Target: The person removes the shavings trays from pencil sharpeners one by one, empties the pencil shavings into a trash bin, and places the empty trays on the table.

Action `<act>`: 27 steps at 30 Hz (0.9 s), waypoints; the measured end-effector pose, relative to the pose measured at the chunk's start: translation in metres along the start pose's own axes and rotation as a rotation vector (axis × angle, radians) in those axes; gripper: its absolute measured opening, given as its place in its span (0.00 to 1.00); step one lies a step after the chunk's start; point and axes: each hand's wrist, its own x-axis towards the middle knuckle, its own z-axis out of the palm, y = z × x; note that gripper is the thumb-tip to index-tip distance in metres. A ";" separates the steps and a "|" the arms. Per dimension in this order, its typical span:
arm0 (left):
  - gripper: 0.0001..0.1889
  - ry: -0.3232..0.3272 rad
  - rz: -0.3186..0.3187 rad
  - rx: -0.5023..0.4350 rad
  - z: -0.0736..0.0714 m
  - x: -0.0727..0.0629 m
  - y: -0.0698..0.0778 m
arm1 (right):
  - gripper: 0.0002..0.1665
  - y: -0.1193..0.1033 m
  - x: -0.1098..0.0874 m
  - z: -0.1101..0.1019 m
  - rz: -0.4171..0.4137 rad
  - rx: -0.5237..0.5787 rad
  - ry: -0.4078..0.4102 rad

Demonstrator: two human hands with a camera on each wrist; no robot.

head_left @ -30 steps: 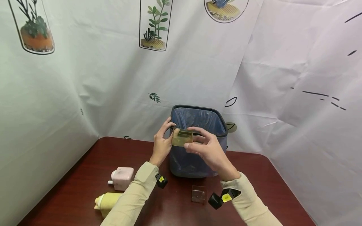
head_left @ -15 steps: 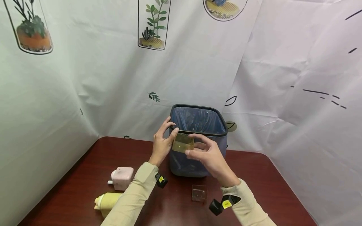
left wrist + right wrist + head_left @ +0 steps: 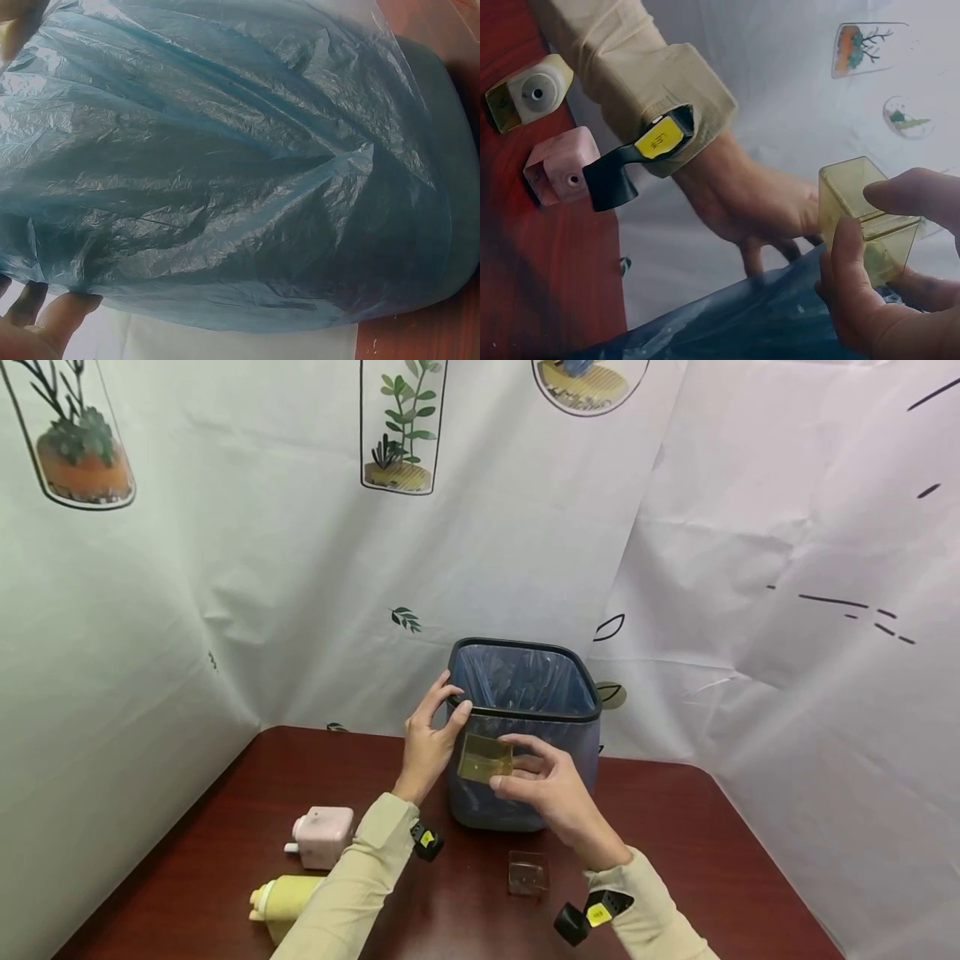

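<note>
My left hand [image 3: 431,739] grips the left front corner of a trash bin [image 3: 517,802] lined with a thin blue bag. Its thumb lies at the front rim and its fingers reach along the left side; the wrinkled bag [image 3: 225,187] fills the left wrist view. In my right hand [image 3: 558,789] is a small see-through yellowish plastic box [image 3: 483,760], pinched between thumb and fingers in front of the bin, just below the rim. The right wrist view shows the box [image 3: 840,187] with a ridge across its side.
Another small clear box [image 3: 528,872] lies on the dark red table [image 3: 660,860] in front of the bin. At left lie a pink bottle [image 3: 326,837] and a yellow bottle [image 3: 288,897], partly behind the left sleeve. A patterned cloth [image 3: 300,568] hangs behind.
My right hand has lowered the yellowish box from rim height down in front of the bin, away from the left thumb. The left hand stays at the bin's corner.
</note>
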 end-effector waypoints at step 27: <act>0.13 0.000 0.012 -0.009 -0.001 -0.001 -0.003 | 0.34 0.036 -0.006 0.003 0.086 0.037 0.016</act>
